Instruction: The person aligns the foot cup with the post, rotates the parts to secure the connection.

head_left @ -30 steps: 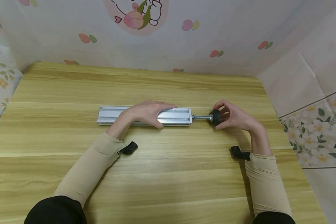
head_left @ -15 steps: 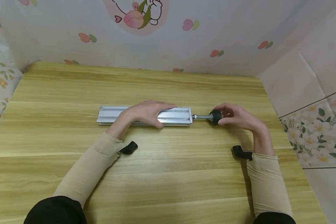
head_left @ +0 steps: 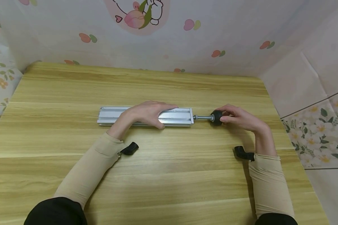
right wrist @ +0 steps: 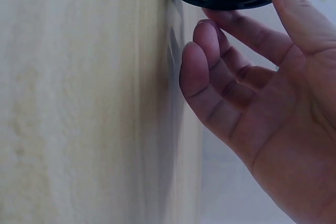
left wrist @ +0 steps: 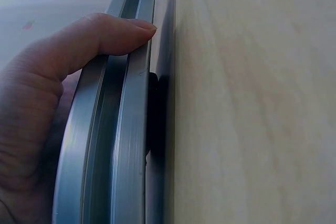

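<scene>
A silver aluminium profile (head_left: 176,116) with slots lies lengthwise across the wooden table. My left hand (head_left: 146,112) grips it over the top, thumb on the near side and fingers over the far side. In the left wrist view, the thumb (left wrist: 121,34) presses across the slotted face. From the profile's right end plate (head_left: 191,116) a threaded rod (head_left: 204,117) with a nut sticks out, ending in a round black levelling foot (head_left: 216,117). My right hand (head_left: 242,118) pinches this foot's rim between thumb and index finger; its other fingers curl loosely below, seen in the right wrist view.
The wooden table (head_left: 169,175) meets a patterned cloth wall (head_left: 157,50) at the back and a floral panel (head_left: 321,134) on the right. Black wrist-camera mounts (head_left: 130,148) jut from both sleeves.
My right hand has shifted slightly right, its thumb and fingers drawing closer together on the black foot. The nut on the rod looks turned. My left hand and the profile stay in place.
</scene>
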`<state>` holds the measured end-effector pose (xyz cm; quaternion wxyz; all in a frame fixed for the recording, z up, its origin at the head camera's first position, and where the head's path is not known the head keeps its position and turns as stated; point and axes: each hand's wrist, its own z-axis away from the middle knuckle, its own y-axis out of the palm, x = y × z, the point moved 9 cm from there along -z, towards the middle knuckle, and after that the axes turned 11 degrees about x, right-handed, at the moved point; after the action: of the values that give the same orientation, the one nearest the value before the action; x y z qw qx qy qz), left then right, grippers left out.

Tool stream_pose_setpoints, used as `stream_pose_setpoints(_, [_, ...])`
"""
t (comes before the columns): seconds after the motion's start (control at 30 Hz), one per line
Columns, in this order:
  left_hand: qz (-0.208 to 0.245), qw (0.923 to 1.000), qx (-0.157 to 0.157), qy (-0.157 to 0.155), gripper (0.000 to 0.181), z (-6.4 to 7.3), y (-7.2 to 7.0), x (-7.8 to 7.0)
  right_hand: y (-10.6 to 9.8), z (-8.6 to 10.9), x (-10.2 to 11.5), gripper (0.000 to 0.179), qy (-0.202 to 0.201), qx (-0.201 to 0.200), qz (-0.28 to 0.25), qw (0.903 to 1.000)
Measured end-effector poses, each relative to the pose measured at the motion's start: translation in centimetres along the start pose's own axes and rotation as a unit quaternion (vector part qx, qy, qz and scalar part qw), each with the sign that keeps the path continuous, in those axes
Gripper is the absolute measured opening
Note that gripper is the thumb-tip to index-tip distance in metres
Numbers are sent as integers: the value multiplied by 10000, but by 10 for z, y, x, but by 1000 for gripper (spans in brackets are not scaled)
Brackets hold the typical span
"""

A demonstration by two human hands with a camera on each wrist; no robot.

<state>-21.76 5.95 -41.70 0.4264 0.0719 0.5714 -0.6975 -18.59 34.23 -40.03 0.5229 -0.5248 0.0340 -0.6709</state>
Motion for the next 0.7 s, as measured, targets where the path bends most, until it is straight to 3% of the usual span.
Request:
stream_pose_setpoints(0.33, [-6,10000,17,1,93,0,-1,-1,4,2,-1,52,122,261,-115,9995])
stream_pose_setpoints(0.53, [-31,10000,6,18,93,-1,0,-1,5,-3,-1,74,108,182,-470,9987])
stream_pose_setpoints(0.7, [-55,10000,-6,6,92,-1,0,0,7,-9,3,77,67,123,-635,9979])
